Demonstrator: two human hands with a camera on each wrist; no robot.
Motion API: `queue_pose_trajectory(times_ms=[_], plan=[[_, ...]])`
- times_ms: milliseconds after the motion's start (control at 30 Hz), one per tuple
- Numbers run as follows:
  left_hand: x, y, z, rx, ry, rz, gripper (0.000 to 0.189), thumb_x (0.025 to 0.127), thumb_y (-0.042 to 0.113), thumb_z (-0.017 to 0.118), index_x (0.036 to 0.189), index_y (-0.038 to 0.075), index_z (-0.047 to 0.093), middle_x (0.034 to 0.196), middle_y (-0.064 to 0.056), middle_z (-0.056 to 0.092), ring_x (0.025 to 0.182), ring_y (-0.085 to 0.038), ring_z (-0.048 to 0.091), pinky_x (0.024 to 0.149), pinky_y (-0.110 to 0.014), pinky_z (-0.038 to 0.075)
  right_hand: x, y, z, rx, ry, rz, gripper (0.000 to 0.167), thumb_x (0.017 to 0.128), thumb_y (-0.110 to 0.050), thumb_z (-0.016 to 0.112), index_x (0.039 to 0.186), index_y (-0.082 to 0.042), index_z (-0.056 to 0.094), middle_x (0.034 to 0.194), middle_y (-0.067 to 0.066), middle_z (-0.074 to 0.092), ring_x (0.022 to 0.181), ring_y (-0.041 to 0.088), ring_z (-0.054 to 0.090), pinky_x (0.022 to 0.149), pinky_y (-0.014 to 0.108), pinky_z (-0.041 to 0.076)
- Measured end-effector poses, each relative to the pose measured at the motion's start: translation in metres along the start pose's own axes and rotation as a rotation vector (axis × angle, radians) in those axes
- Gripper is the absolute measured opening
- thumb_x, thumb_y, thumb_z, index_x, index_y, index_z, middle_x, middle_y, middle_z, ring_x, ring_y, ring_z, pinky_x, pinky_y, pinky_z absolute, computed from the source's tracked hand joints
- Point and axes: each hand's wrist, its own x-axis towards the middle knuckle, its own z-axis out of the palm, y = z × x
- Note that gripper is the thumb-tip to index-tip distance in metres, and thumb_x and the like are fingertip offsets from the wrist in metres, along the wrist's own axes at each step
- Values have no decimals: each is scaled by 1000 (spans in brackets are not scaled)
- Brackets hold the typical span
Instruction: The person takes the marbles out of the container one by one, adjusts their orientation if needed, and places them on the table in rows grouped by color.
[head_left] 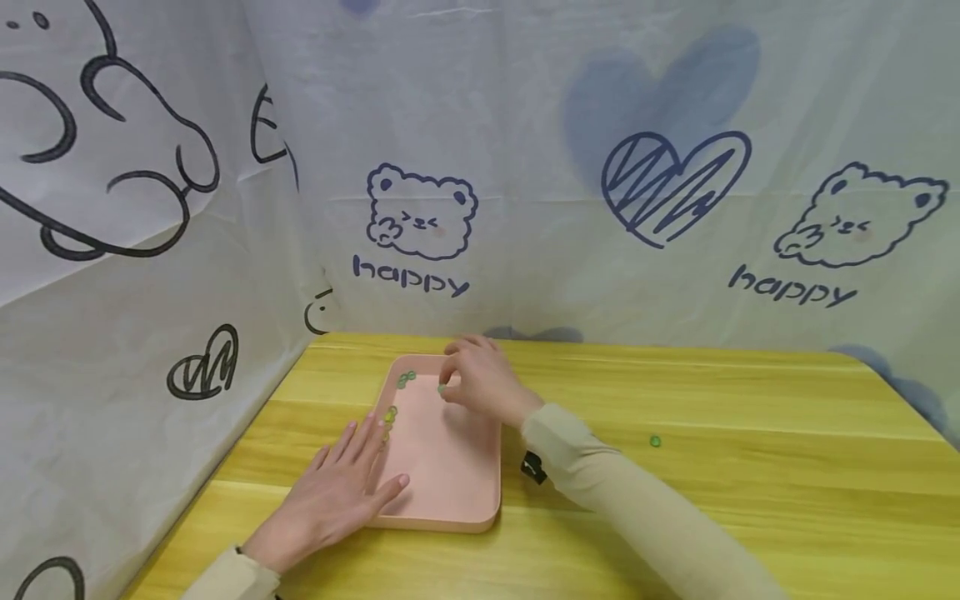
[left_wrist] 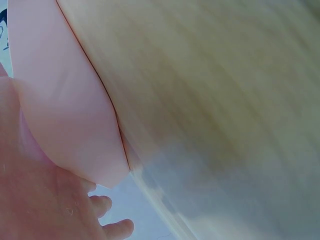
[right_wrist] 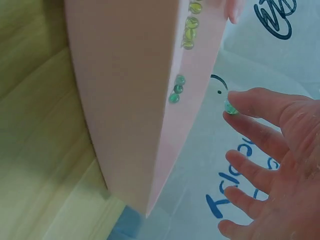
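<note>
A pink rectangular tray (head_left: pixel 442 475) lies on the table. Over its far right part, my right hand (head_left: pixel 483 382) pinches a green glass marble (right_wrist: pixel 230 107) between thumb and forefinger; the other fingers are spread. My left hand (head_left: pixel 330 493) lies with fingers outstretched at the tray's near left edge. Inside, a small group of green marbles (right_wrist: pixel 178 89) sits at the far left corner. Several yellow marbles (right_wrist: pixel 190 33) line the left side, some partly hidden by my left fingers in the head view.
A single green marble (head_left: pixel 656 441) lies on the wooden table (head_left: pixel 720 492), right of the tray. Something small and black (head_left: pixel 533 467) shows beside my right sleeve. Printed white cloth (head_left: pixel 540 250) hangs behind the table and along its left side.
</note>
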Motion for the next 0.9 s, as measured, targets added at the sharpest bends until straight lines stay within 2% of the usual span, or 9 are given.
queue_pose_trajectory(times_ms=[267, 667, 900], plan=[[1, -1, 2, -1, 6, -9, 91, 96, 68, 36, 157, 3, 14, 163, -15, 11, 148, -38, 10, 112, -65, 14, -18, 13, -11, -10, 5, 16, 6, 87, -28, 73, 90, -24, 77, 138, 2, 56, 137, 31, 35, 115, 49, 21], [3, -1, 4, 4, -1, -9, 91, 97, 68, 35, 157, 3, 14, 163, -14, 10, 148, -39, 9, 112, -65, 13, -50, 32, -27, -5, 46, -2, 5, 87, -27, 73, 87, -24, 78, 136, 4, 57, 137, 32, 35, 114, 49, 22], [2, -1, 5, -3, -1, -6, 92, 96, 69, 34, 157, 4, 12, 163, -14, 9, 148, -39, 9, 112, -66, 12, -68, 44, -35, -2, 57, 32, 6, 86, -25, 74, 90, -24, 78, 137, 3, 57, 138, 32, 34, 114, 51, 23]])
